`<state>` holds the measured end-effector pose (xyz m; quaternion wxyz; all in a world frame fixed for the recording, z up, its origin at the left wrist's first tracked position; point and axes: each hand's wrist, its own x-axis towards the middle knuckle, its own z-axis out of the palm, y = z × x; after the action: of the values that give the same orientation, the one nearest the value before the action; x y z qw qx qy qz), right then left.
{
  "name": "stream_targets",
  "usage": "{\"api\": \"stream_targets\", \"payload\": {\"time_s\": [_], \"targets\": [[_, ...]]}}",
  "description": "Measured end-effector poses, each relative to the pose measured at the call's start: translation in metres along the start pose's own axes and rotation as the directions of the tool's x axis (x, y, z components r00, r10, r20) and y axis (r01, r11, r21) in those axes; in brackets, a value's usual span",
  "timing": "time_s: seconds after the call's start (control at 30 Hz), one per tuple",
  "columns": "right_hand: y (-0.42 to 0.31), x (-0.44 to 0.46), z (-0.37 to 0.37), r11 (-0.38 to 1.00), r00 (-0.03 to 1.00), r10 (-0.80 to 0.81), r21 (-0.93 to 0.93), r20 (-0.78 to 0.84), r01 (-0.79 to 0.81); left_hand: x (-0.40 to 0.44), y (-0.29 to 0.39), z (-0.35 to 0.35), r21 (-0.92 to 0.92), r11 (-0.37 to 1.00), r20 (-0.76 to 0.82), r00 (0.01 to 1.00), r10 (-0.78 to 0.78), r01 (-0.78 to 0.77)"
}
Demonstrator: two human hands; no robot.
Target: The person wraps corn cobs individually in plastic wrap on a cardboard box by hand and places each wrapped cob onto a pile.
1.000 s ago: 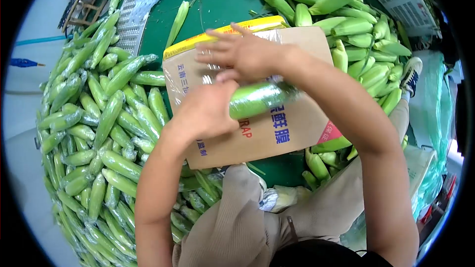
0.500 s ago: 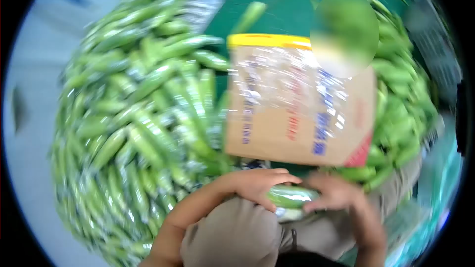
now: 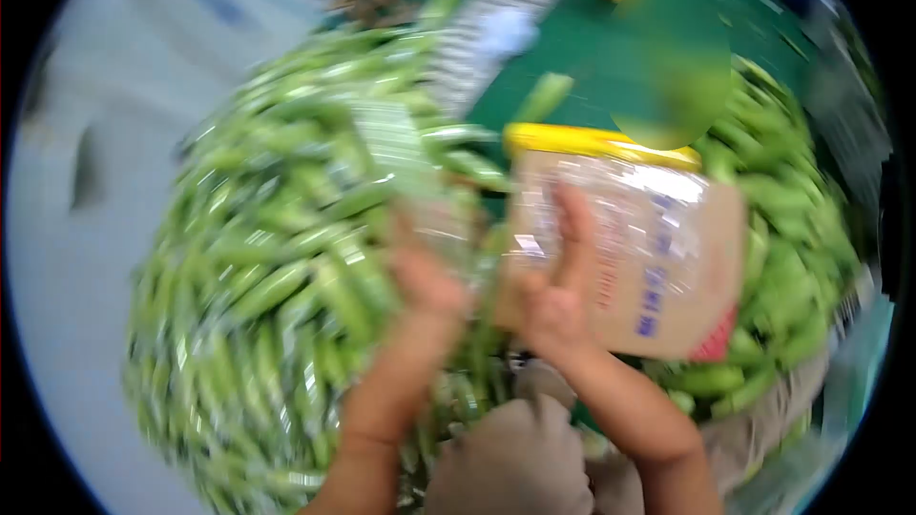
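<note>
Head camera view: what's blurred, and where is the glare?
Head view: the left hand is heavily smeared, the right hand somewhat clearer; head view: white glints on the plastic film over the carton and on wrapped corn; head view: corners round off into black.

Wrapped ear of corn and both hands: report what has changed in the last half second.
The left hand and right hand have parted and moved forward and left: the left over the wrapped heap, the right, seemingly empty, over the cardboard box. The ear, gripped by both before, now apparently streaks just past the left hand; blur hides whether it is let go. The box still lies between heap and unwrapped pile.
</note>
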<state>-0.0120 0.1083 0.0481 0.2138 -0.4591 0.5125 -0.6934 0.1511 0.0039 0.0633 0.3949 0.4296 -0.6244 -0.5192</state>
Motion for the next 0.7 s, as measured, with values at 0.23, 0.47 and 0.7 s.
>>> {"api": "stream_targets", "payload": {"time_s": [0.23,0.47,0.7], "targets": [[0.065,-0.014,-0.244,0.873,0.939,0.07,-0.434,-0.338,-0.221,0.198,-0.026,-0.221,0.366,0.898,-0.425,0.815,0.394,-0.243],[0.176,-0.072,-0.394,-0.155,0.722,0.391,-0.814,-0.571,-0.559,-0.031,-0.086,0.125,0.668,0.425,0.622,0.772,0.131,-0.611],[0.156,-0.078,-0.396,0.345,0.718,0.244,-0.634,-0.652,-0.692,-0.073,-0.078,0.138,0.743,0.361,0.602,0.799,0.006,-0.563]]}}
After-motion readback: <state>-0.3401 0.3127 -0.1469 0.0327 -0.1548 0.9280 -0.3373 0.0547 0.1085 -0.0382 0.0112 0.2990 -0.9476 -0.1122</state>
